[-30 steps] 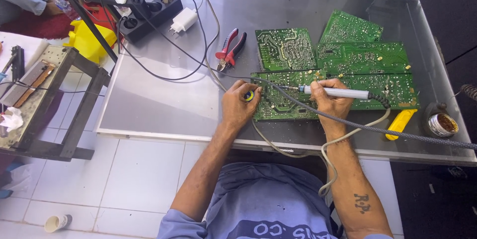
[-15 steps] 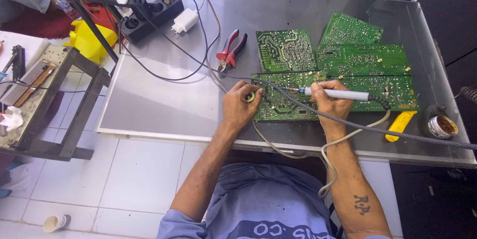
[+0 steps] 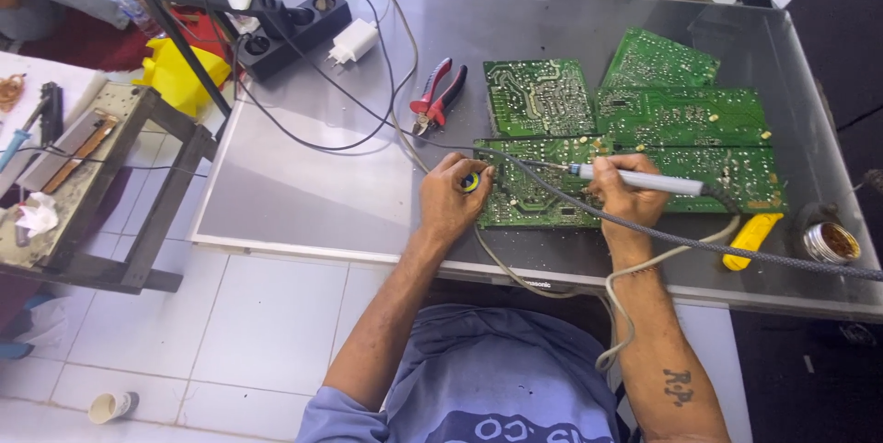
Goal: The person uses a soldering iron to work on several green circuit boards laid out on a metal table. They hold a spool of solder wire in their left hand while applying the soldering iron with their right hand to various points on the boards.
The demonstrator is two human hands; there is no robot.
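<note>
My right hand [image 3: 624, 196] grips a white soldering iron [image 3: 644, 182], its tip touching the near green circuit board [image 3: 533, 187]. My left hand [image 3: 452, 199] rests on that board's left edge, fingers closed around a small yellow and blue spool [image 3: 470, 182]. A grey braided cable [image 3: 736, 250] runs from the iron off to the right. Three more green circuit boards lie behind: one at the middle [image 3: 539, 96], two at the right [image 3: 681, 115].
Red-handled pliers [image 3: 436, 97] lie left of the boards. A black power strip [image 3: 292, 27] with a white charger [image 3: 353, 40] sits at the far left of the grey table [image 3: 313, 185]. A yellow tool [image 3: 751, 239] and a small tin [image 3: 830, 241] lie at the right.
My right hand with the soldering iron has shifted slightly to the right along the board. My left hand stays put.
</note>
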